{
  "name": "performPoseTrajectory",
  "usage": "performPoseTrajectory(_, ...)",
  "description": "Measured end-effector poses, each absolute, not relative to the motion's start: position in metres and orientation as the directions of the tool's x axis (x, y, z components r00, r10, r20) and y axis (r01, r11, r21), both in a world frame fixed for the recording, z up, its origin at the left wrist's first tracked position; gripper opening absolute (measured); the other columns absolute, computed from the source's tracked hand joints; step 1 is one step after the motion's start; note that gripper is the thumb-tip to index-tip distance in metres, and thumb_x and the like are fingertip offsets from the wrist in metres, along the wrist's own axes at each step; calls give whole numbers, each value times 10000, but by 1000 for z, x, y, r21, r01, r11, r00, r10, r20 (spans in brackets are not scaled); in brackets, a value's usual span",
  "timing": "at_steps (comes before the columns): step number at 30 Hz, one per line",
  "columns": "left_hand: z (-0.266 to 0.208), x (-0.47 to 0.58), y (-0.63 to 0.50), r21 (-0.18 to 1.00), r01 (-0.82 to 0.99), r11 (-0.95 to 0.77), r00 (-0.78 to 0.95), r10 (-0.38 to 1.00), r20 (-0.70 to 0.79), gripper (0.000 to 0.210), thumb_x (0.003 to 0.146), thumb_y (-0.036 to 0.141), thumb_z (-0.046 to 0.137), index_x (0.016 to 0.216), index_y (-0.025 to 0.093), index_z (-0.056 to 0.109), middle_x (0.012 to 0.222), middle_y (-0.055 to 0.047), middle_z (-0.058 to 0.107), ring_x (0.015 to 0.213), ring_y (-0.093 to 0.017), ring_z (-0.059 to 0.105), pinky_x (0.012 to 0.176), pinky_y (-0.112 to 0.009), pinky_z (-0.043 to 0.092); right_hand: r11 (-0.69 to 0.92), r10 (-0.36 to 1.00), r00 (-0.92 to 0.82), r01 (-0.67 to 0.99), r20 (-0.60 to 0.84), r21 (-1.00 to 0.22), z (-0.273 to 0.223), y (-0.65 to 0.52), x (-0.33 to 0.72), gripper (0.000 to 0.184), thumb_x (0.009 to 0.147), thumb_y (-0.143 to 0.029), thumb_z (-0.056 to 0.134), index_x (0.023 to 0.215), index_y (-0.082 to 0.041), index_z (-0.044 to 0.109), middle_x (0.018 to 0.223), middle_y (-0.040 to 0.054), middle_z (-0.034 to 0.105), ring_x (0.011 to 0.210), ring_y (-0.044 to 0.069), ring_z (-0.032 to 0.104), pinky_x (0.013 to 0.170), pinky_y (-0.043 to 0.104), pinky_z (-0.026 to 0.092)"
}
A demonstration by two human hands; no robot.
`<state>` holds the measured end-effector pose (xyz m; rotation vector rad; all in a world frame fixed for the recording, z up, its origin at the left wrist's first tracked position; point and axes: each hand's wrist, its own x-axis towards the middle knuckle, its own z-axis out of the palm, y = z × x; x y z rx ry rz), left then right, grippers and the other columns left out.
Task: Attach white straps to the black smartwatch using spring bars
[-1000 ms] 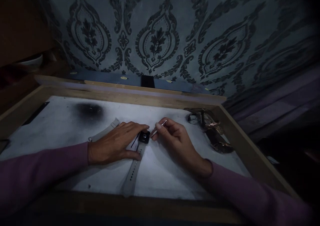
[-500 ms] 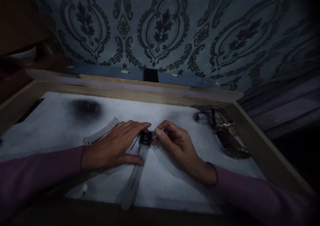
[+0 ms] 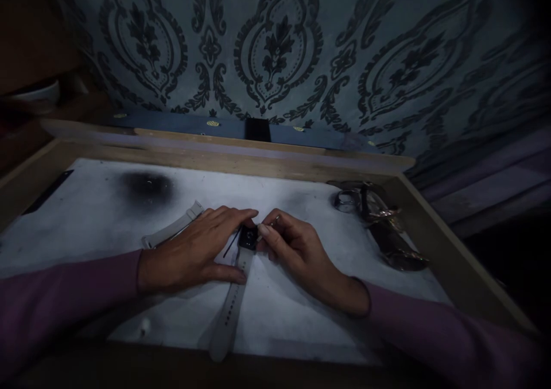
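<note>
Having drawn closer, the right hand point(image 3: 301, 252) pinches a slim tool point(image 3: 276, 221) beside the watch point(image 3: 248, 238), at three o'clock; the left hand point(image 3: 189, 254) spreads its fingers, thumb over the strap point(image 3: 226, 325) toward seven. Firm bracing and light tool pressure should serve best.

1. Black on the watch face point(image 3: 248, 237); pale grey on its strap point(image 3: 228, 320) and the second strap point(image 3: 174, 228).
2. White on the table point(image 3: 301, 331), with a dark patch point(image 3: 148, 187); brown along the rim point(image 3: 193, 154).
3. Purple on both sleeves point(image 3: 86, 275).
4. Dark medallion-and-leaf pattern over the blue-grey wall point(image 3: 331, 10); yellow motifs point(image 3: 212, 123) on a blue strip point(image 3: 172, 123).
</note>
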<state>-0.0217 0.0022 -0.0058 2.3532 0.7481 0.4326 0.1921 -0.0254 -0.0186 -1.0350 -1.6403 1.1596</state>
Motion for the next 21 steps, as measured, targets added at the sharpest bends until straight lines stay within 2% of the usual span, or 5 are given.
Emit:
performPoseTrajectory(12, -6, -22, 3, 641, 402, -654, 786, 606, 125, 866, 811, 388, 792, 1506, 289, 286, 1422, -125, 524, 1288, -317, 499, 1073, -509, 413, 267, 936, -285, 198, 206, -943, -16, -27, 190, 261, 970, -373, 549, 757, -226, 529, 612, -30, 589, 491, 108, 481, 501, 255, 390)
performPoseTrajectory(21, -7, -22, 3, 630, 408, -661, 786, 605, 125, 870, 814, 384, 790, 1507, 274, 276, 1428, -132, 512, 1291, -313, 496, 1078, -509, 408, 327, 924, -282, 234, 258, -916, -16, -28, 188, 224, 971, -288, 533, 754, -231, 522, 587, -48, 552, 497, 111, 477, 512, 259, 392)
